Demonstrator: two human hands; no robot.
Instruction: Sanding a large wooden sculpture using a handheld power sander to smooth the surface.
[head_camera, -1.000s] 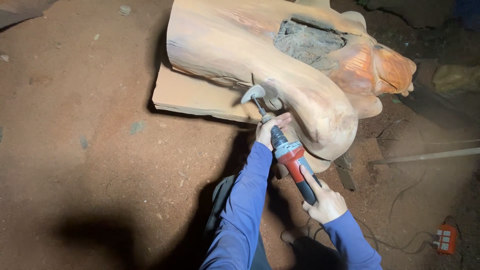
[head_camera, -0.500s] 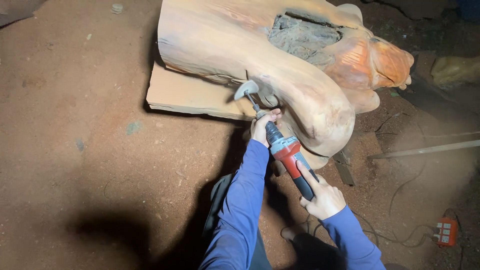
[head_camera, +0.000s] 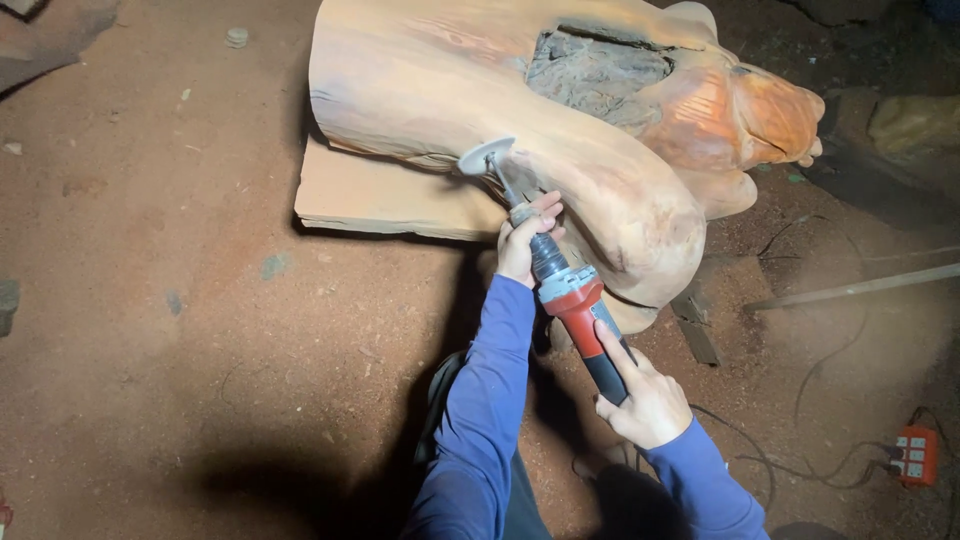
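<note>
Carving with a hand-held rotary grinder (head_camera: 575, 305) on a large wooden sculpture (head_camera: 520, 110) lying on the sawdust-covered floor (head_camera: 180, 300). The left hand (head_camera: 527, 240) is clenched around the dark neck of the tool just behind the shaft; the right hand (head_camera: 648, 400) grasps the black rear handle, forefinger laid along it. Beyond the left grip, the grey disc-shaped bit (head_camera: 486, 156) meets the lower flank of the wood, above a flat plank (head_camera: 390, 195) under the piece. The step in hand appears to be shaping or smoothing that flank; the next pass would call for steady two-handed guidance. The wood is pale orange and smooth, with a rough grey hollow (head_camera: 595, 75) on top. A cable leads to an orange socket block (head_camera: 915, 455) far right of the rear grip.
</note>
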